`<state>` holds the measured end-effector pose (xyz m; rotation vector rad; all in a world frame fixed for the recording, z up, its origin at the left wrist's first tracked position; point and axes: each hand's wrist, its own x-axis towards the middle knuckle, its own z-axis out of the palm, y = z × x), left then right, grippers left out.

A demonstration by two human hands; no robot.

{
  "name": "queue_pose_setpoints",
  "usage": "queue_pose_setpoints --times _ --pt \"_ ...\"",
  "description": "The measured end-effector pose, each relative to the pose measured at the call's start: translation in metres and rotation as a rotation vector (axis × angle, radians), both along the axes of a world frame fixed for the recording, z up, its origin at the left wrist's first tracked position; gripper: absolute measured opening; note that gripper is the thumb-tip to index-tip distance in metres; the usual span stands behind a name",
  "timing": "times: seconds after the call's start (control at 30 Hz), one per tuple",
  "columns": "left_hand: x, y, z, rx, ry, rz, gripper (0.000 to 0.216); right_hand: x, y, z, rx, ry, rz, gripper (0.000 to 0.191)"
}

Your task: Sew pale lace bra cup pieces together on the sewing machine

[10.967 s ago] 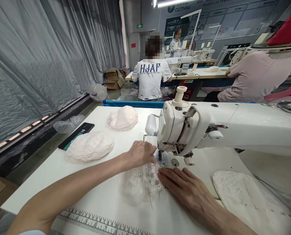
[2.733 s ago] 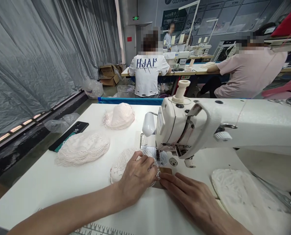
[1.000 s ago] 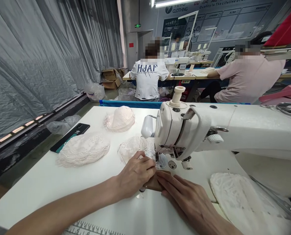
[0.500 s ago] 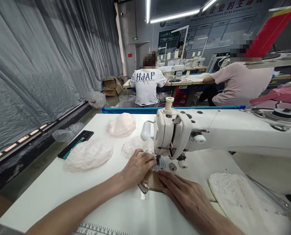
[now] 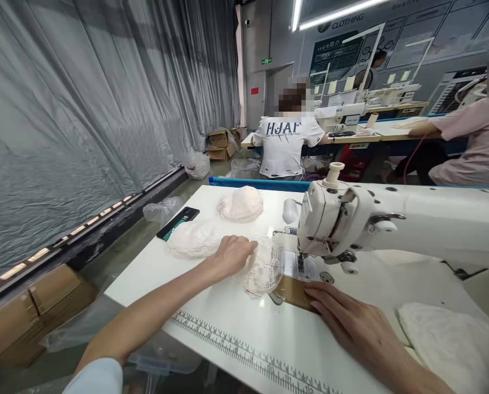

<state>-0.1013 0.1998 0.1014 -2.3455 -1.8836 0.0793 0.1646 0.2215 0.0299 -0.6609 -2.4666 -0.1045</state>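
My left hand (image 5: 233,254) grips a pale pink lace cup piece (image 5: 264,268) on the white table, just left of the sewing machine's needle (image 5: 300,263). My right hand (image 5: 359,325) lies flat with fingers stretched out, its fingertips on a brown card piece (image 5: 294,291) in front of the needle plate. The white sewing machine (image 5: 351,219) stretches off to the right.
A stack of lace cups (image 5: 190,245) and a padded cup (image 5: 241,203) lie at the left, beside a black phone (image 5: 178,222). Lace fabric (image 5: 449,345) lies at the right. A printed ruler (image 5: 244,355) runs along the table's near edge. Other people sit at benches behind.
My left hand has drawn the lace cup out from behind the needle toward the left. The view has swung leftward. My right hand stays on the brown card.
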Motion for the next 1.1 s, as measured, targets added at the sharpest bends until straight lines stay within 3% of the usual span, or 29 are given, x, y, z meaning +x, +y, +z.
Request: queue_pose_setpoints --times 0.13,0.23,0.4,0.5,0.57,0.63,0.7,0.77,0.83,0.97,1.1 --pt "0.010 -0.012 -0.003 0.015 -0.037 -0.067 0.016 -0.001 -0.006 0.007 0.001 -0.005 -0.001 0.031" --pt "0.023 -0.035 -0.010 -0.026 -0.045 -0.100 0.011 -0.001 -0.014 0.013 -0.027 -0.023 -0.008 0.031" --pt "0.032 -0.071 -0.004 -0.108 -0.068 -0.058 0.027 -0.009 -0.037 0.020 -0.203 -0.006 -0.045 0.027" --pt "0.028 -0.065 0.000 -0.059 -0.194 -0.044 0.017 -0.024 -0.050 0.018 -0.262 0.015 -0.050 0.033" --pt "0.025 -0.054 -0.004 -0.131 -0.367 -0.074 0.034 -0.034 -0.057 0.014 -0.258 0.022 -0.064 0.039" --pt "0.022 -0.047 -0.008 -0.251 -0.520 -0.108 0.033 -0.041 -0.061 0.011 -0.270 0.046 -0.073 0.032" --pt "0.019 -0.047 -0.009 -0.313 -0.587 -0.123 0.015 -0.044 -0.063 0.011 -0.337 0.093 -0.048 0.014" --pt "0.016 -0.056 -0.003 -0.334 -0.633 -0.127 0.016 -0.043 -0.065 0.017 -0.495 0.142 0.023 0.011" --pt "0.012 -0.072 0.010 -0.409 -0.762 -0.120 0.022 -0.039 -0.068 0.027 -0.758 0.174 0.114 0.017" --pt "0.009 -0.110 0.028 -0.785 -1.175 -0.051 0.025 -0.028 -0.087 0.051 -1.339 0.224 0.292 0.026" --pt "0.028 -0.142 0.007 -1.108 -1.501 0.127 0.036 -0.017 -0.115 0.061 -1.616 0.230 0.350 0.028"
